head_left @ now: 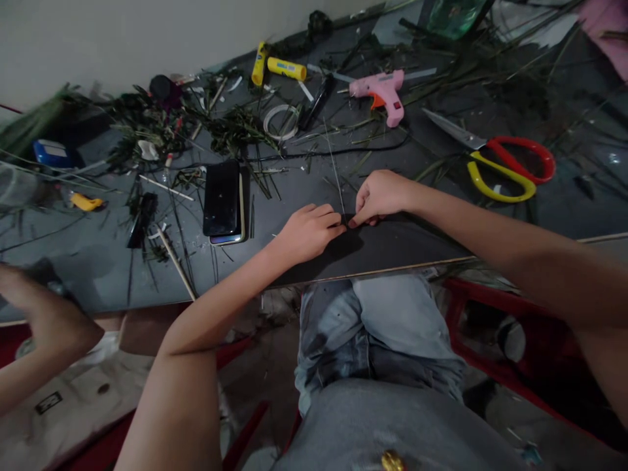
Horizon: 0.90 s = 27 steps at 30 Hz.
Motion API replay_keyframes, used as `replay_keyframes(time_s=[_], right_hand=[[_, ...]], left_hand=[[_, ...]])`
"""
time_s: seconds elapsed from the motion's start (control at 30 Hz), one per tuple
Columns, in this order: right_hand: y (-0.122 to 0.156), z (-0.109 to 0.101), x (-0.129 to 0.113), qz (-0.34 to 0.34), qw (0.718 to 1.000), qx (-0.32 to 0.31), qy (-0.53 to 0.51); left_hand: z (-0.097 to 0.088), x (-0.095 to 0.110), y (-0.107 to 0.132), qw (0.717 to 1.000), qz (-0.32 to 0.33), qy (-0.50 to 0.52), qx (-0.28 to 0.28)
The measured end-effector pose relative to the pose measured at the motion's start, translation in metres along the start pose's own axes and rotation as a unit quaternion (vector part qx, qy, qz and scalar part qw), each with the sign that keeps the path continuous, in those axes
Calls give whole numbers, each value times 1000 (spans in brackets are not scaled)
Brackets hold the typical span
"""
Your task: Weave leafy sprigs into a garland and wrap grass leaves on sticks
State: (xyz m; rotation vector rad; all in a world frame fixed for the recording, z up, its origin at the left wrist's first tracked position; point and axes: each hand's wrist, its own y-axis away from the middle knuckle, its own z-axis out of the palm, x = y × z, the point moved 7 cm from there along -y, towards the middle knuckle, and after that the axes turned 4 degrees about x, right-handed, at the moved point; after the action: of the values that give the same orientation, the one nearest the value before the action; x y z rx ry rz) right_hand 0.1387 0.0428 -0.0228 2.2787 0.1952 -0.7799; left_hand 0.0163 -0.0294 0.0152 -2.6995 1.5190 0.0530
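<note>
My left hand (308, 230) and my right hand (380, 196) meet near the front edge of a dark tabletop (88, 261), fingertips pinched together on a small dark piece. A thin pale stick (335, 171) rises from that pinch point away from me. Both hands are closed in a pinch on this thin stem; what the dark piece at its base is I cannot make out.
Two stacked phones (223, 199) lie left of my hands. Red-and-yellow scissors (505, 167) lie at the right, a pink glue gun (385, 95) behind, yellow tubes (277, 65) and a tape roll (280, 121) further back. Green leaf strips litter the table. Another person's arm (34, 340) is at lower left.
</note>
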Motion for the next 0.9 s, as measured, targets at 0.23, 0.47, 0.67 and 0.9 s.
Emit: replay_keyframes(time_s=[0.23, 0.47, 0.67, 0.9], right_hand=[[0, 1, 4, 3, 999, -17, -50], [0, 2, 1, -21, 999, -25, -23], [-1, -2, -2, -47, 996, 18, 71], [-2, -2, -4, -38, 996, 13, 81]], left_hand=[[-7, 24, 10, 996, -16, -76, 40], [-8, 12, 10, 999, -22, -42, -22], [-15, 5, 8, 993, -62, -39, -88], [-13, 12, -1, 989, -66, -29, -130]])
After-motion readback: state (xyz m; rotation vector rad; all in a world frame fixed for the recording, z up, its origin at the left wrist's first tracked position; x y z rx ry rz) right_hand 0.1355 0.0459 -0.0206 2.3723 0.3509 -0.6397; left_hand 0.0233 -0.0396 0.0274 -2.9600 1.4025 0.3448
